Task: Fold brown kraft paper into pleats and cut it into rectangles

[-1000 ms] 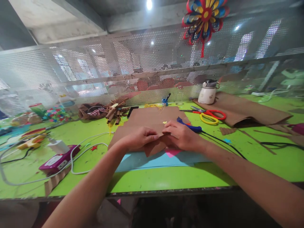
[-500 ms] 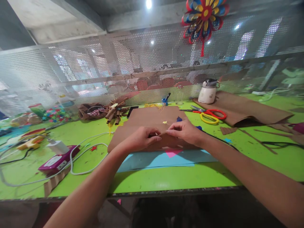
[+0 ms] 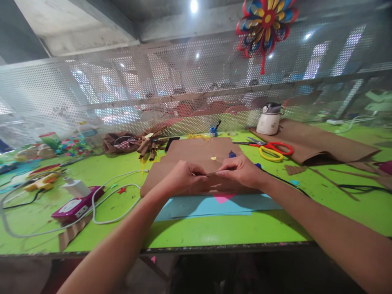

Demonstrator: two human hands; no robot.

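Fingertips of my left hand (image 3: 185, 176) are pinched on the left end of a thin brown paper strip (image 3: 211, 174). The strip's other end is between the thumb and fingers of my right hand (image 3: 239, 171). Both hands are just above a large brown paper sheet (image 3: 199, 148), its near part raised or folded. Under its near edge lies light blue paper (image 3: 203, 207) with a pink paper piece (image 3: 223, 198). A small pale yellow scrap (image 3: 213, 158) rests on the brown sheet. Behind my right hand is a dark blue object (image 3: 232, 154), mostly hidden.
Red-and-yellow-handled scissors (image 3: 275, 150) lie at the right, near a white bottle (image 3: 269, 119) and folded brown paper (image 3: 324, 143). A purple power strip (image 3: 76, 206) with a white cable (image 3: 114, 222) sits left. Rolled brown paper tubes (image 3: 148, 148) are behind.
The fingers of my left hand have closed onto the strip, where a gap showed between thumb and fingers before. My right hand still pinches; the view has shifted slightly.
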